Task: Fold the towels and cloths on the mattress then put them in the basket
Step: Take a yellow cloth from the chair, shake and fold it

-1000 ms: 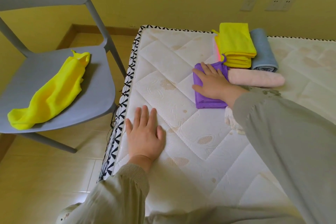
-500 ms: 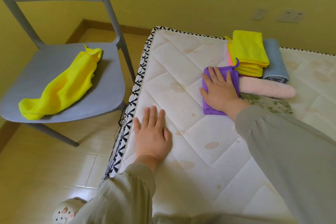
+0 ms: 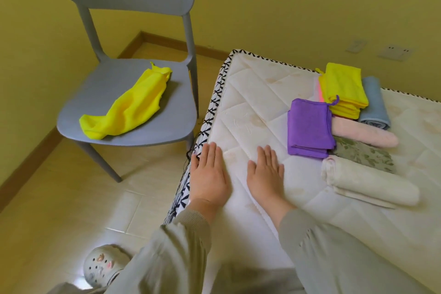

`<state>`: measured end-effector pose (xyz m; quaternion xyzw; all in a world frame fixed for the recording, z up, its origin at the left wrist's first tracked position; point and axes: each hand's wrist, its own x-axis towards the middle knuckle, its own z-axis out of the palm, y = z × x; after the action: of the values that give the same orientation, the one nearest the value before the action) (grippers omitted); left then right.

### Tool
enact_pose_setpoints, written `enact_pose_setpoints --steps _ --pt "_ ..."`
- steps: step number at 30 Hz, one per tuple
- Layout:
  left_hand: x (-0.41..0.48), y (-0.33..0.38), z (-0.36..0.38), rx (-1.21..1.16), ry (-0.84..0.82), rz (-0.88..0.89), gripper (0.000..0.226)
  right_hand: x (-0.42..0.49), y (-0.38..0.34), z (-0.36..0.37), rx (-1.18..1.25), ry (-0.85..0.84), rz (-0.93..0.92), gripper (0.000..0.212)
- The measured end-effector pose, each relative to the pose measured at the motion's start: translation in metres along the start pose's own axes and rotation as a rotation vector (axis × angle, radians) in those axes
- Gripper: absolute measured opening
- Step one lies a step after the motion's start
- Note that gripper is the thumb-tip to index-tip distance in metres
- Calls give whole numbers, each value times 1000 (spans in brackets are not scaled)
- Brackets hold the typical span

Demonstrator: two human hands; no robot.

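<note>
A folded purple cloth (image 3: 309, 126) lies on the white mattress (image 3: 257, 102). Around it sit a folded yellow stack (image 3: 343, 89), a rolled blue towel (image 3: 374, 102), a pink roll (image 3: 362, 135), a green leaf-print cloth (image 3: 365, 156) and a cream roll (image 3: 367, 182). An unfolded yellow cloth (image 3: 126, 110) lies on the grey chair (image 3: 128, 95) to the left. My left hand (image 3: 208, 175) rests flat at the mattress edge. My right hand (image 3: 266, 173) lies flat on the mattress, left of the purple cloth and apart from it. No basket is in view.
The chair stands on the tiled floor close to the mattress's left edge. A yellow wall with sockets (image 3: 391, 52) runs behind. A spotted shoe (image 3: 105, 267) shows at the bottom left.
My right hand has lifted off the purple cloth and drawn back to lie flat beside my left hand. The view has swung left toward the chair.
</note>
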<state>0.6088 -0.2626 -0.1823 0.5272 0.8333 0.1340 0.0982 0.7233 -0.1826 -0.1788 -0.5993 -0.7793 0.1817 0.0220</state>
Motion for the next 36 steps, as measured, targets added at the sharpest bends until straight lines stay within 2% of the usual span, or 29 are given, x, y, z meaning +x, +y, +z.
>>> enact_pose_setpoints --steps 3,7,10,13,17,19,22,24,28,31,34,36 --pt "-8 -25 -12 64 -63 14 63 0 -21 -2 13 -34 52 55" --pt "-15 -60 -32 121 -138 48 57 0 -65 7 69 -81 -16 57" --pt "-10 -85 -44 197 -125 51 54 8 -94 17 117 -118 -44 58" --pt "13 -114 -56 257 -20 -4 46 23 -119 22 154 -152 42 62" --pt "46 -143 -74 147 205 -232 33 36 -137 27 212 -161 150 68" --pt "61 -153 -80 158 154 -307 36 35 -140 31 181 -165 146 71" --pt "77 -166 -82 202 -11 -398 43 34 -140 35 165 -168 132 75" --pt "80 -170 -81 242 -44 -429 43 37 -142 36 164 -171 130 76" --pt "78 -157 -83 241 2 -288 31 39 -140 29 188 -219 122 76" --pt "68 -140 -89 155 5 -128 37 36 -134 14 273 -257 107 71" --pt "60 -118 -104 -14 50 -72 47 31 -135 -13 621 -297 182 61" --pt "54 -98 -123 -170 119 -80 49 23 -132 -37 714 -344 188 61"
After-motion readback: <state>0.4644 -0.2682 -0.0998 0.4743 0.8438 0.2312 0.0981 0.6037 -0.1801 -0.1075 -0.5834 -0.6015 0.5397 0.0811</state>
